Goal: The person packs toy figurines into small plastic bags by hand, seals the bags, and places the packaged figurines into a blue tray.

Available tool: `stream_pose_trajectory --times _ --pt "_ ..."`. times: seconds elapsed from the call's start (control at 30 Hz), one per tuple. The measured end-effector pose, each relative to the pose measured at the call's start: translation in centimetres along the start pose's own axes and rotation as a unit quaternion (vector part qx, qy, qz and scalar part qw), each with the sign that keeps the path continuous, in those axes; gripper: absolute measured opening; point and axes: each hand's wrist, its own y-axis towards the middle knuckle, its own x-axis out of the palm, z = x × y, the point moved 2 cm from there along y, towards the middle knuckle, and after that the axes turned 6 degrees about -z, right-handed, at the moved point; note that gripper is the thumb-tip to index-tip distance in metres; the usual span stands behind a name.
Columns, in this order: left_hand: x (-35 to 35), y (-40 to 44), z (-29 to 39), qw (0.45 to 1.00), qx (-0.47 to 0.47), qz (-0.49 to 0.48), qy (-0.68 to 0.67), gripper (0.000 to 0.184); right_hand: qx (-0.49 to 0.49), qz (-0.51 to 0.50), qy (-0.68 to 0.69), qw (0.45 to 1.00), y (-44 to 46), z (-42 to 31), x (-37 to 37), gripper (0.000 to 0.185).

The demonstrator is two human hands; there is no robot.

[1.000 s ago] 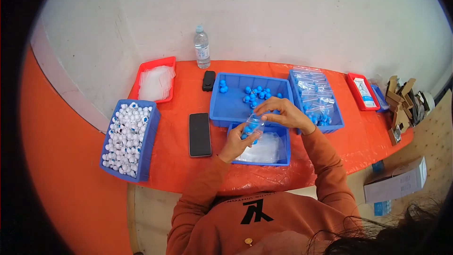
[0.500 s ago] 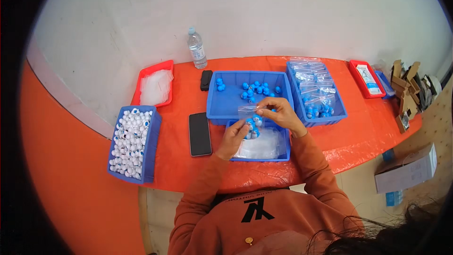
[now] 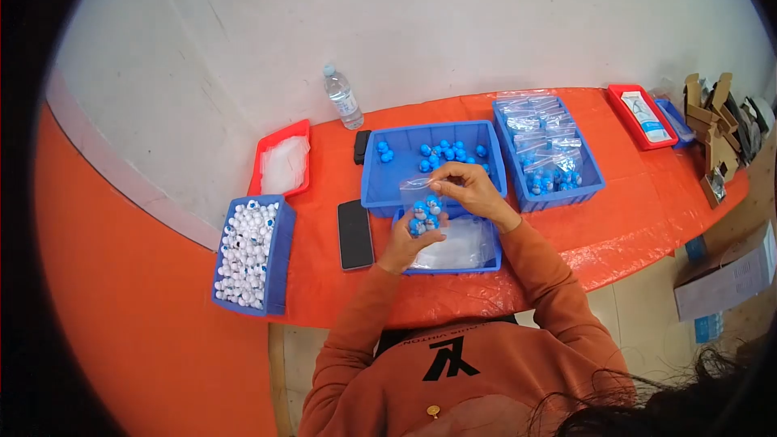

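Note:
A clear zip-lock bag point(image 3: 426, 209) with several blue-and-white balls in it is held upright between my hands. My left hand point(image 3: 405, 243) grips the bag's lower left side, thumb across its bottom. At the bag's top right corner, my right hand point(image 3: 472, 191) pinches the zip edge. Just beyond the bag lies a blue tray point(image 3: 396, 180) with loose blue balls point(image 3: 445, 150) in it. Below my hands, a smaller blue tray point(image 3: 491, 265) holds a stack of flat clear bags point(image 3: 457, 247).
To the right, a blue bin point(image 3: 595, 182) holds filled bags. At left stand a blue bin point(image 3: 279, 275) of white balls point(image 3: 245, 255) and a red tray point(image 3: 261, 152) of clear bags. A phone point(image 3: 354, 235), water bottle point(image 3: 344, 99) and another red tray point(image 3: 643, 117) are on the table.
The bag now hangs more upright and shows more fully. My right hand has shifted slightly left along its top edge, and the whole view has turned a little.

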Motion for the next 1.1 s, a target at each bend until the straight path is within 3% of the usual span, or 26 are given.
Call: stream_pose_trajectory --times 0.07,0.23,0.37,0.57,0.73,0.87,1.1 --pt "-0.1 0.0 -0.2 0.999 0.002 -0.006 -0.036 0.051 -0.001 0.001 0.002 1.000 -0.1 0.2 0.0 0.009" --pt "-1.0 -0.2 -0.5 0.993 0.007 0.036 0.112 0.056 0.013 -0.015 0.007 1.000 -0.1 0.4 0.2 0.008" --pt "0.5 0.1 0.4 0.992 0.028 0.003 -0.127 0.058 -0.012 0.036 0.008 0.999 0.0 -0.1 -0.3 0.009" --pt "-0.1 0.1 0.0 0.985 -0.002 0.035 -0.168 0.061 -0.013 0.043 0.011 0.999 0.0 0.0 -0.3 0.010" --pt "0.3 -0.3 0.6 0.997 0.038 0.010 -0.064 0.060 -0.023 0.013 0.013 1.000 -0.1 0.5 -0.1 0.014" --pt "-0.9 -0.2 -0.5 0.998 0.048 0.032 0.006 0.058 0.042 0.041 0.093 0.994 0.0 -0.6 0.3 0.013" --pt "-0.8 -0.3 -0.4 0.994 0.088 0.065 0.026 0.049 0.063 -0.001 0.062 0.996 -0.1 0.2 -0.3 0.007"
